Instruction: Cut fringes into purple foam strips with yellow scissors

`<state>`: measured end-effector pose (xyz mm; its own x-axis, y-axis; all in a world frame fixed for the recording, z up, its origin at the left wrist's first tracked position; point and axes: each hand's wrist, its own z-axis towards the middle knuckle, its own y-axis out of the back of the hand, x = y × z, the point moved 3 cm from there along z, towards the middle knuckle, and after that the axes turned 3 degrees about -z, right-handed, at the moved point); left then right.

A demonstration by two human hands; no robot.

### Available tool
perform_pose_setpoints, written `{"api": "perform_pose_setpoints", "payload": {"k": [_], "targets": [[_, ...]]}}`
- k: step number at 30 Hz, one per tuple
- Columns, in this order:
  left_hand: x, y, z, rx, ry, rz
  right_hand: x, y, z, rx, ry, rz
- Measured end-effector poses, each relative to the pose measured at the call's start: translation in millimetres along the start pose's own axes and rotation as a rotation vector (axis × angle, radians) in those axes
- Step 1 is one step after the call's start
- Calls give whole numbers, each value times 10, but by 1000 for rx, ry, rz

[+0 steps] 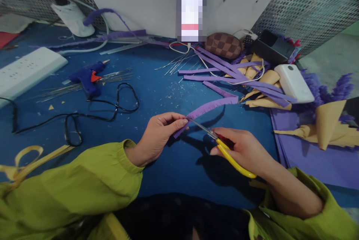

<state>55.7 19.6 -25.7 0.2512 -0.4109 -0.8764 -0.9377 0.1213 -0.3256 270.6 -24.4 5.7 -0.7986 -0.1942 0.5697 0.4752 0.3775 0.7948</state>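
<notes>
Between thumb and fingers, my left hand (159, 135) pinches a purple paper strip (209, 108) near its lower left end. Fine cuts run along the strip's edge, and its far end bends back to the right. My right hand (242, 146) grips yellow-handled scissors (232, 161), with the fingers around the handles. The scissor blades point up and left, and their tips meet the strip just beside my left fingertips. Whether the blades are parted is too fine to tell.
A blue glue gun (89, 77) lies on the left with its black cord (92, 114), near a white power strip (30, 71). More purple strips (224, 64), thin wires (176, 62) and a white power bank (294, 82) are at the right and back. Purple sheets (308, 161) lie far right.
</notes>
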Motion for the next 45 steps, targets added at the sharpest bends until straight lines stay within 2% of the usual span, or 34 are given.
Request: {"api": "perform_pose_setpoints", "payload": {"k": [9, 16, 21, 34, 41, 45], "targets": [[-1, 2, -9, 26, -14, -2, -7, -22, -8, -32, 29, -5], [-11, 7, -12, 60, 26, -25, 46, 0, -17, 13, 65, 28], [-27, -1, 2, 82, 63, -44, 52, 11, -15, 42, 42, 62], [-8, 17, -7, 71, 45, 31, 30, 23, -40, 19, 38, 36], [-37, -1, 4, 143, 84, -12, 14, 20, -47, 88, -1, 120], [-16, 19, 8, 98, 63, 7, 8, 12, -28, 23, 12, 77]]}}
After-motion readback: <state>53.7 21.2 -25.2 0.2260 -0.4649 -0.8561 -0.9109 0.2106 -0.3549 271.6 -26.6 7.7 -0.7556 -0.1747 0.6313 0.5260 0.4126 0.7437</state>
